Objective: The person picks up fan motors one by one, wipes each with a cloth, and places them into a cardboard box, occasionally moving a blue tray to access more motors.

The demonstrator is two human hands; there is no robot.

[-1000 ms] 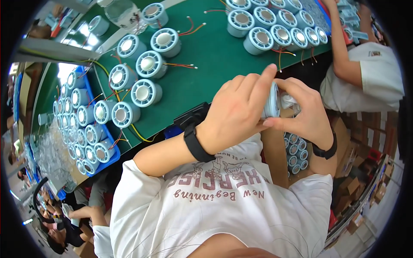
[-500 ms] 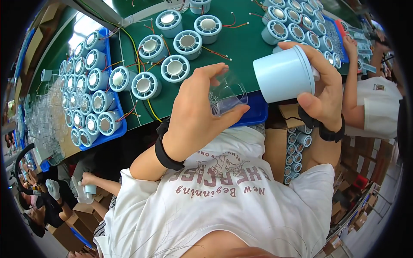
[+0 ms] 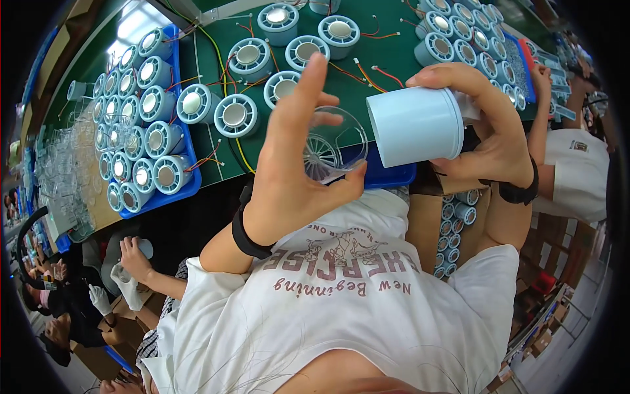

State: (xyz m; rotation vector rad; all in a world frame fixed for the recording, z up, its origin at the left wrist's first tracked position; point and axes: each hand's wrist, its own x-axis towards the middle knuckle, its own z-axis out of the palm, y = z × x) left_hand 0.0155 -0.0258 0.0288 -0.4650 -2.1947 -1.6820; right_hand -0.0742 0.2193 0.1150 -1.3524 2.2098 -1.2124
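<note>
In my left hand [image 3: 285,154] is a clear plastic cup [image 3: 333,148], held between the thumb and the bent fingers while the index finger points up. Its round rim shows, and thin spokes are visible inside it. My right hand [image 3: 495,128] grips a light blue cylindrical housing [image 3: 415,128] at its flanged end, thumb below and fingers above. The housing lies sideways, its other end toward the clear cup, with a small gap between the two. What is inside the housing is hidden.
Blue housings with silver discs and wires fill a blue tray [image 3: 190,192] at left. More stand on the green table [image 3: 367,72] and at far right. Clear parts [image 3: 62,174] are heaped at far left. A carton [image 3: 425,220] holds more housings; co-workers sit on both sides.
The clear cup has turned so its round rim shows more, and my left index finger has straightened upward. The blue housing has come left and slightly down, closer to the cup.
</note>
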